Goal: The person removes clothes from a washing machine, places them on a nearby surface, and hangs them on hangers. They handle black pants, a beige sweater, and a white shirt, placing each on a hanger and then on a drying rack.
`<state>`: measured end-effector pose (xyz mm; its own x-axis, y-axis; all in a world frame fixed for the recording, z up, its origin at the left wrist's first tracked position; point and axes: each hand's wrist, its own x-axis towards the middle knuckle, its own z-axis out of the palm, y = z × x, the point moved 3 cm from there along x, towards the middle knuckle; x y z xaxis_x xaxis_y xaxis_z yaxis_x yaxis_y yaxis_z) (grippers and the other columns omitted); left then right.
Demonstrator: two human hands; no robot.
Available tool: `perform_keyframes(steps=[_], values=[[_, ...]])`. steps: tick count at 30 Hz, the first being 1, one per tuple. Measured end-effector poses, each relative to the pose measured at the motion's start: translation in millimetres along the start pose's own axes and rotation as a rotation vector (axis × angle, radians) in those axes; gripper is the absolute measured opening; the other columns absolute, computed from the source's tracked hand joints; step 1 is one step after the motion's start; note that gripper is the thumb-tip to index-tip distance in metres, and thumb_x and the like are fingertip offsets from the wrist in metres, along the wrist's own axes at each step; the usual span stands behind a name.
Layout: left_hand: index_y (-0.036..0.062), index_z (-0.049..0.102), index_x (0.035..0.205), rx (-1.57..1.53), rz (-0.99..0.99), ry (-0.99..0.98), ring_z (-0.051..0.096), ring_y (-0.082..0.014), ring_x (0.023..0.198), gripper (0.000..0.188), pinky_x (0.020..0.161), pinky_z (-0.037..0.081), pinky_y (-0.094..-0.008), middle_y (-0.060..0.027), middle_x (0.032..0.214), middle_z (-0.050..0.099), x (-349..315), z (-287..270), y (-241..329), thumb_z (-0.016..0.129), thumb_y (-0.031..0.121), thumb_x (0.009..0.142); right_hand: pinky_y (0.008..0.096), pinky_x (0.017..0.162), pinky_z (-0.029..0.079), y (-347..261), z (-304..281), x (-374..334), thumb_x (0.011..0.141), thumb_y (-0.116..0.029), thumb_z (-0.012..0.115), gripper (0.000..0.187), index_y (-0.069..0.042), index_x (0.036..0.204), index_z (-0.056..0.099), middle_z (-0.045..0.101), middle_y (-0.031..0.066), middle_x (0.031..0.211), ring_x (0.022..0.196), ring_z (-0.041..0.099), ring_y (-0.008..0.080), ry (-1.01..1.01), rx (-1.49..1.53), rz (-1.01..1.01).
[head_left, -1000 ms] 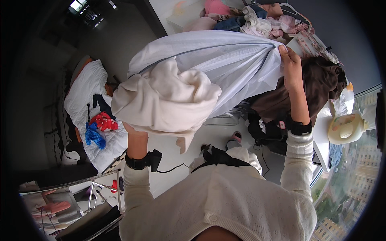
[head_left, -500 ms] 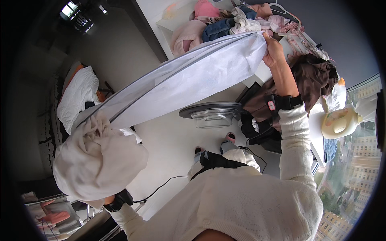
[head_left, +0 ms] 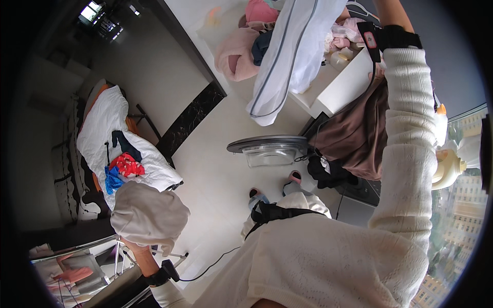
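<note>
A bunched cream cloth (head_left: 149,213) rests over my left hand (head_left: 136,248), which grips it from below; the fingers are mostly hidden by its folds. My right arm (head_left: 408,138) reaches up past the top edge, so that hand is out of the picture. A long white piece of thin fabric with grey trim (head_left: 280,66), like a laundry bag, hangs down from the top edge near that arm. Whether my right hand still holds it does not show. Behind it lie pink garments (head_left: 239,54) and other clothes on a white surface.
A round glass washer door (head_left: 269,150) stands open in front of me. Brown cloth (head_left: 357,133) drapes at the right, near a cream detergent bottle (head_left: 448,168). Left, a white-covered board (head_left: 100,123) carries a red patterned cloth (head_left: 127,165). A cable (head_left: 215,259) runs from my left wrist.
My right hand has gone up out of view. The white fabric has swung away from the cream cloth to hang at the upper middle. The cream bundle looks smaller, and the left wrist shows more.
</note>
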<state>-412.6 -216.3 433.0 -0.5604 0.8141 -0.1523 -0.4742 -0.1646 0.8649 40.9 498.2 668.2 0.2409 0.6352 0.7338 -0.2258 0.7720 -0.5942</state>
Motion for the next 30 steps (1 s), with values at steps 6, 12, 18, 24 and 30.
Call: perform_keyframes(steps=[6, 12, 18, 24, 30], values=[[-0.0002, 0.054, 0.126, 0.109, 0.108, 0.39, 0.062, -0.0244, 0.109, 0.041, 0.095, 0.049, -0.0371, -0.0108, 0.121, 0.062, 61.1, -19.8, -28.1, 0.049, 0.016, 0.089, 0.044, 0.1, 0.041, 39.0, 3.1, -180.1, 0.08, -0.022, 0.073, 0.044, -0.003, 0.118, 0.061, 0.057, 0.0233, 0.12, 0.118, 0.051, 0.0402, -0.785, -1.313, -0.253], [-0.0015, 0.05, 0.127, 0.055, 0.136, 0.16, 0.061, -0.0238, 0.111, 0.037, 0.097, 0.048, -0.0385, -0.0116, 0.123, 0.061, 132.1, 104.0, -61.7, 0.051, 0.019, 0.096, 0.0387, 0.101, 0.038, -85.0, 89.7, -397.5, 0.076, -0.035, 0.081, 0.069, -0.004, 0.131, 0.052, 0.051, 0.0153, 0.134, 0.121, 0.05, 0.0245, -1.119, 0.017, 0.159], [0.0014, 0.044, 0.134, 0.022, 0.06, -0.428, 0.052, -0.022, 0.121, 0.051, 0.1, 0.043, -0.0449, -0.0107, 0.132, 0.053, 142.7, 186.1, -49.8, 0.062, 0.024, 0.092, 0.0363, 0.091, 0.05, -82.0, 136.3, -433.9, 0.078, -0.012, 0.075, 0.049, 0.002, 0.121, 0.057, 0.065, 0.0166, 0.113, 0.104, 0.064, 0.0277, -0.811, -0.04, 0.733], [0.0065, 0.068, 0.099, 0.238, 0.053, -0.016, 0.066, -0.0135, 0.086, 0.019, 0.074, 0.054, -0.0306, -0.0028, 0.095, 0.069, 181.6, 101.9, -17.3, 0.068, 0.023, 0.09, 0.0318, 0.082, 0.056, -25.2, 54.0, -357.0, 0.09, -0.006, 0.06, 0.026, 0.008, 0.111, 0.059, 0.067, 0.0141, 0.106, 0.093, 0.067, 0.0215, -0.565, 0.436, 0.979], [0.0055, 0.067, 0.102, 0.203, 0.029, 0.009, 0.066, -0.0145, 0.087, 0.019, 0.075, 0.057, -0.0305, -0.004, 0.099, 0.067, 209.7, 90.7, 10.2, 0.067, 0.021, 0.091, 0.0368, 0.09, 0.054, -91.4, 71.7, -330.5, 0.095, -0.022, 0.06, 0.047, 0.007, 0.128, 0.045, 0.057, 0.0179, 0.126, 0.105, 0.063, 0.0235, -0.638, 0.261, 1.092]])
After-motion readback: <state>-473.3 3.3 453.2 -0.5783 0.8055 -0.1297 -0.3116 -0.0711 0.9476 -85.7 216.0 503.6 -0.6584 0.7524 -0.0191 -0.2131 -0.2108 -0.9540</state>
